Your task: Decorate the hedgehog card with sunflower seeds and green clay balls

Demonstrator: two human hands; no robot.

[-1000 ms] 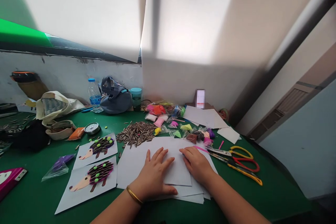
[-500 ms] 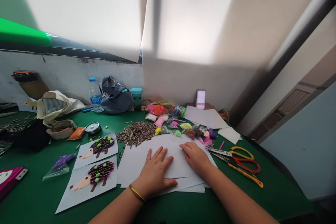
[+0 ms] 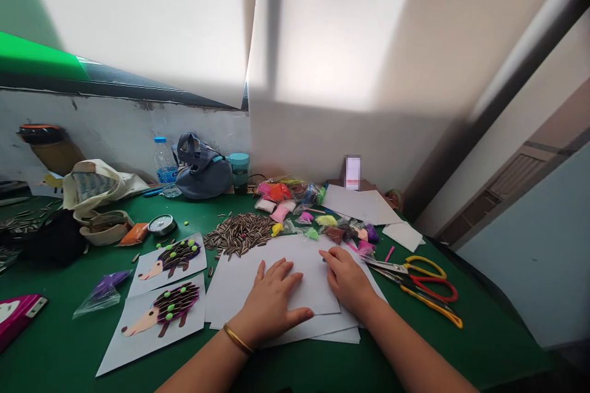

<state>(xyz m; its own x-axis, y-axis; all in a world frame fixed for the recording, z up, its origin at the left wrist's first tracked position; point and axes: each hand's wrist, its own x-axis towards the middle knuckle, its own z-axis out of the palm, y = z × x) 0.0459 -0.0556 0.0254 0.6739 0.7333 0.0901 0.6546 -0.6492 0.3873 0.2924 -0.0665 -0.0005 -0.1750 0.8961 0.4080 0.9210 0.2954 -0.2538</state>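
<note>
Paper sheets (image 3: 233, 295) lie in a loose, slightly fanned stack on the green counter (image 3: 479, 344), just below a heap of striped sunflower seeds (image 3: 238, 234). They look light and thin but fairly stiff, closer to card than soft paper. A top sheet would probably slide easily over the one beneath, and its flat face offers little to pinch, so the overhanging edges seem the best places to take hold.

Both hands are on the top sheet, open and holding nothing that can be seen. The left hand (image 3: 271, 304), with a gold bangle (image 3: 238, 339) at the wrist, lies palm-down with its fingers spread. The right hand (image 3: 346, 279) sits near the sheet's right edge, slightly curled, with its fingertips on the paper. The forearms come in from the bottom of the view, angled toward each other.

Two pairs of scissors (image 3: 428, 288) lie right of the stack, bags of coloured clay (image 3: 295, 215) beyond it, and seed-decorated hedgehog pictures (image 3: 159, 316) to its left.
</note>
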